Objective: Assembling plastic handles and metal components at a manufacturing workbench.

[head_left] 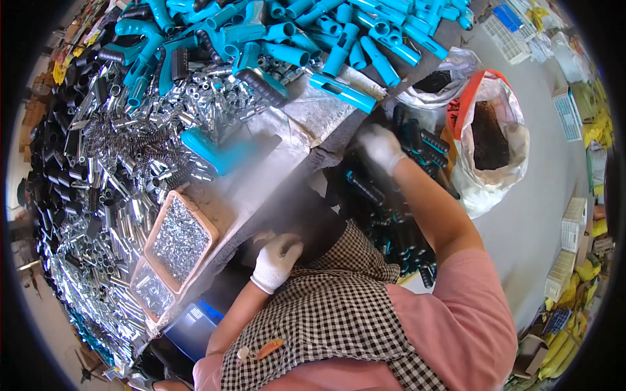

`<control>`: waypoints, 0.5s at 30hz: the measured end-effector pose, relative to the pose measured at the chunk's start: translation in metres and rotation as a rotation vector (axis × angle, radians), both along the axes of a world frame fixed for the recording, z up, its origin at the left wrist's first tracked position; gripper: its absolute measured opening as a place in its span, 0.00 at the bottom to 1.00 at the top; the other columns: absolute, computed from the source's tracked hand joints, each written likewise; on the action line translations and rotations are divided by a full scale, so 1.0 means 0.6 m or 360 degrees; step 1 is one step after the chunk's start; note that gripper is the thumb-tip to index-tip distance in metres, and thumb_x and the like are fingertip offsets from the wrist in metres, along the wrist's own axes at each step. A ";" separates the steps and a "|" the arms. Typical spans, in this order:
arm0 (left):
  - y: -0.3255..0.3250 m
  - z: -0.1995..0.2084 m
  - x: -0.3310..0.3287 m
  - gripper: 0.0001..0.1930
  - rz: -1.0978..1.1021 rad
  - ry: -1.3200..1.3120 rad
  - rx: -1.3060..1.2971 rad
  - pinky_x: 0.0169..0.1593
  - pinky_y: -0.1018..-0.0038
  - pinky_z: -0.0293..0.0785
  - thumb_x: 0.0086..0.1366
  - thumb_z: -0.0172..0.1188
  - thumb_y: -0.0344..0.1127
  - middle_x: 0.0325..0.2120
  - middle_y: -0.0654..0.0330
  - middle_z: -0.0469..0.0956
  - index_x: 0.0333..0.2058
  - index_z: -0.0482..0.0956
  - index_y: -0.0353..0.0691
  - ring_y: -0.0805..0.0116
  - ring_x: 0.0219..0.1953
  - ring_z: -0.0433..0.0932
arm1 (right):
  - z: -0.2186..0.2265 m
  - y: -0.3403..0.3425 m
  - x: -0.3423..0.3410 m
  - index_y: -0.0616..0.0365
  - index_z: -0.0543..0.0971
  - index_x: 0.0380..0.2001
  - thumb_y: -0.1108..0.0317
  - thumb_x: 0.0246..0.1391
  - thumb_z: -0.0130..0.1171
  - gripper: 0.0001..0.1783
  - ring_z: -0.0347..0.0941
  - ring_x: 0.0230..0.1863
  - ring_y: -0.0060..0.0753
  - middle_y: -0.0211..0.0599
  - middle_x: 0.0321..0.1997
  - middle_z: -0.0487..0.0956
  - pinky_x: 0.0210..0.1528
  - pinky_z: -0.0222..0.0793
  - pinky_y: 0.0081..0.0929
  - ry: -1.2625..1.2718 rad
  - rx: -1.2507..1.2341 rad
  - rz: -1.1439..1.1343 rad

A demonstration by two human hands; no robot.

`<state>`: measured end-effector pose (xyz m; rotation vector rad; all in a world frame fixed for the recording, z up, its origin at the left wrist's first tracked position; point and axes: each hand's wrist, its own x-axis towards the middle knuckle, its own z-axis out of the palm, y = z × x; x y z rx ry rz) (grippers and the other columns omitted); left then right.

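My left hand [277, 260], in a white glove, is close to my lap below the table edge. Its fingers are curled in, and whatever they hold, if anything, is hidden. Out past the table's corner is my right hand [381, 148], also gloved and smeared by motion, so its fingers cannot be read. It hovers near a heap of black and teal handle-shaped parts [398, 215] beside the table. A teal plastic part [208, 151], blurred at one end, appears over the table's near side, apart from both hands.
Teal pistol-shaped shells [342, 49] pile up at the far side. Springs and metal tubes [140, 146] cover the left. Small metal pieces fill an orange-rimmed tray [213, 229]. White sacks [521, 146] stand right of the table; a blue bin [189, 329] sits below its edge.
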<state>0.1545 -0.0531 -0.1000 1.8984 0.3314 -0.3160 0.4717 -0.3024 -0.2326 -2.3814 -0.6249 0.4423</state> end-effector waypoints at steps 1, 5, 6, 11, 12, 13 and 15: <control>0.003 0.004 0.002 0.13 0.0017 -0.0022 0.0089 0.40 0.74 0.75 0.64 0.57 0.34 0.34 0.52 0.81 0.42 0.78 0.31 0.66 0.35 0.79 | 0.004 0.010 0.018 0.59 0.78 0.38 0.61 0.57 0.48 0.15 0.77 0.44 0.51 0.51 0.38 0.81 0.46 0.74 0.41 -0.0172 -0.0246 0.0026; 0.009 0.018 0.018 0.14 0.0092 0.0068 0.0107 0.47 0.66 0.74 0.63 0.59 0.39 0.35 0.48 0.81 0.41 0.80 0.34 0.54 0.38 0.81 | 0.008 0.071 0.041 0.61 0.81 0.38 0.72 0.35 0.67 0.20 0.76 0.50 0.51 0.48 0.45 0.81 0.53 0.72 0.39 -0.0141 -0.1090 0.1121; 0.019 0.011 0.024 0.15 -0.0043 0.0007 0.0255 0.48 0.65 0.73 0.63 0.58 0.40 0.37 0.49 0.82 0.42 0.79 0.35 0.53 0.40 0.81 | 0.005 0.108 0.060 0.61 0.81 0.38 0.72 0.35 0.67 0.20 0.76 0.50 0.51 0.48 0.45 0.81 0.53 0.72 0.39 -0.0179 -0.1089 0.1161; 0.028 0.021 0.022 0.16 -0.0021 -0.0098 0.0306 0.49 0.63 0.74 0.64 0.57 0.44 0.40 0.50 0.81 0.42 0.80 0.39 0.53 0.43 0.80 | 0.162 0.458 0.153 0.60 0.81 0.38 0.72 0.36 0.66 0.19 0.76 0.50 0.51 0.47 0.45 0.81 0.53 0.72 0.39 -0.0479 -0.0666 0.1244; 0.030 0.026 0.016 0.16 0.0039 -0.0024 0.0253 0.52 0.63 0.73 0.65 0.56 0.45 0.40 0.50 0.81 0.44 0.79 0.41 0.52 0.43 0.80 | 0.231 0.556 0.147 0.60 0.81 0.38 0.72 0.36 0.66 0.19 0.76 0.50 0.51 0.47 0.45 0.81 0.53 0.72 0.39 -0.0585 -0.0544 0.1326; 0.040 0.008 0.002 0.17 0.0053 -0.0134 0.0352 0.52 0.63 0.73 0.65 0.55 0.46 0.39 0.50 0.81 0.46 0.78 0.42 0.52 0.43 0.80 | 0.306 0.652 0.129 0.60 0.81 0.38 0.72 0.36 0.65 0.19 0.76 0.50 0.51 0.47 0.45 0.81 0.53 0.72 0.39 -0.0691 -0.0421 0.1415; 0.041 -0.004 -0.007 0.18 0.0094 -0.0107 0.0316 0.49 0.63 0.75 0.65 0.55 0.46 0.39 0.48 0.80 0.46 0.79 0.40 0.51 0.43 0.80 | 0.426 0.796 0.096 0.60 0.81 0.38 0.72 0.37 0.65 0.18 0.76 0.50 0.50 0.47 0.45 0.81 0.53 0.72 0.39 -0.0852 -0.0254 0.1540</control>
